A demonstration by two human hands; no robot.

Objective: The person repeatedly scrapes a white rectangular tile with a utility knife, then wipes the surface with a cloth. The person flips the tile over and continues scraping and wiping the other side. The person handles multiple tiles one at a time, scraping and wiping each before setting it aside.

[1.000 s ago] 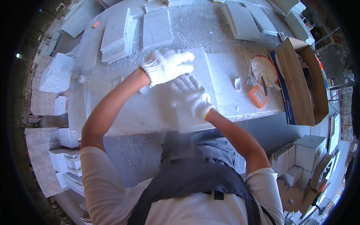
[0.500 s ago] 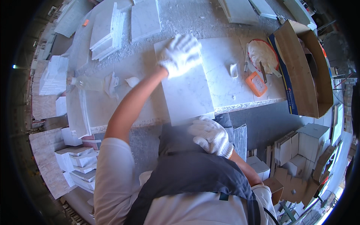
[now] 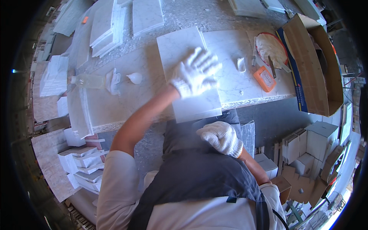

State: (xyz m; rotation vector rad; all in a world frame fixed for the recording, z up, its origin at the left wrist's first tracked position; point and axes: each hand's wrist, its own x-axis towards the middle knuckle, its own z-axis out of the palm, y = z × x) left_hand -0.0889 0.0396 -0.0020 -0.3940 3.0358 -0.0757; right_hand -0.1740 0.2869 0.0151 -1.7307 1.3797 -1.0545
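Note:
A pale grey-veined marble tile [image 3: 179,44] lies on the bench with its near end jutting past the front edge; another tile's edge shows along its right side. My left hand [image 3: 196,74], in a white knit glove, rests across the tile with its fingers spread. Below the tile's near end, in front of my dark apron [image 3: 207,172], is my right hand [image 3: 221,138], gloved alike. Its fingers are curled closed, and whatever may be inside them is hidden.
On the bench, a clear bottle [image 3: 90,81] and a white bulb-shaped piece [image 3: 135,78] lie left. To the right are an orange-framed block [image 3: 265,79], a round dish of white paste [image 3: 271,48] and a cardboard box [image 3: 312,73]. Stacked tiles [image 3: 105,28] stand behind.
My left hand has slid nearer and to the right over the tile. My right hand has moved slightly right, and its fingers have curled in. The view has shifted a little.

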